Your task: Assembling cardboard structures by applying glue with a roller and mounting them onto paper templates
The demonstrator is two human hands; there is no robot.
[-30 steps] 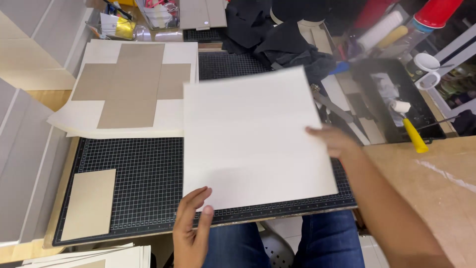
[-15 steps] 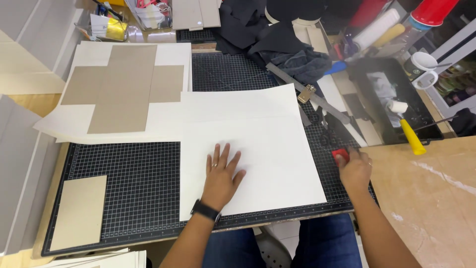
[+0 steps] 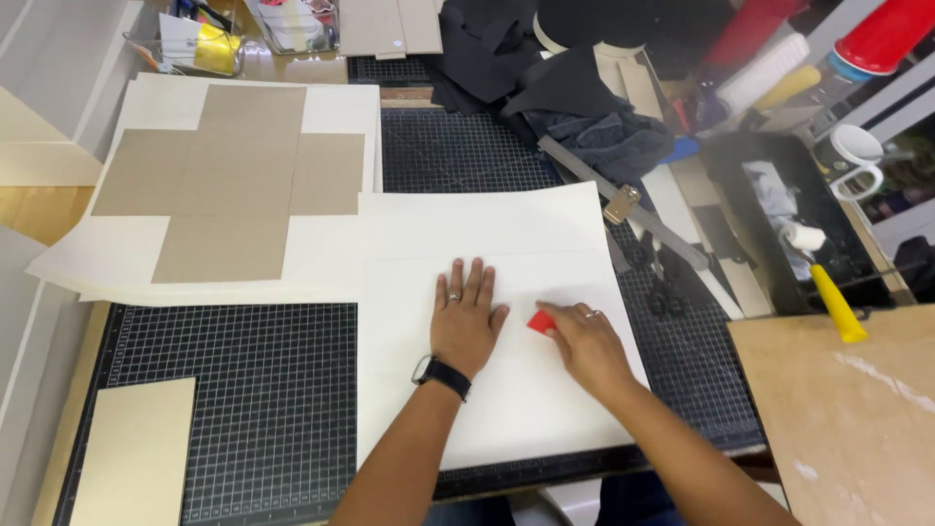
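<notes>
A large white sheet (image 3: 506, 409) lies flat on the black gridded cutting mat (image 3: 253, 390). My left hand (image 3: 466, 317) rests palm down on the sheet's middle with its fingers spread; it wears a ring, and a dark watch sits on its wrist. Just to its right, my right hand (image 3: 584, 346) presses a small red scraper (image 3: 541, 320) against the sheet.
A cross-shaped brown cardboard (image 3: 229, 180) lies on cream sheets at the upper left. A tan rectangle (image 3: 136, 453) sits at the lower left. A metal ruler (image 3: 623, 205), scissors (image 3: 657, 282), black cloth (image 3: 594, 117), a tray with a yellow-handled roller (image 3: 828, 282) and a wooden board (image 3: 857, 409) crowd the right.
My right hand moved left from the sheet's right edge to its middle with the red scraper. My left hand stayed flat on the sheet, which earlier was being laid down.
</notes>
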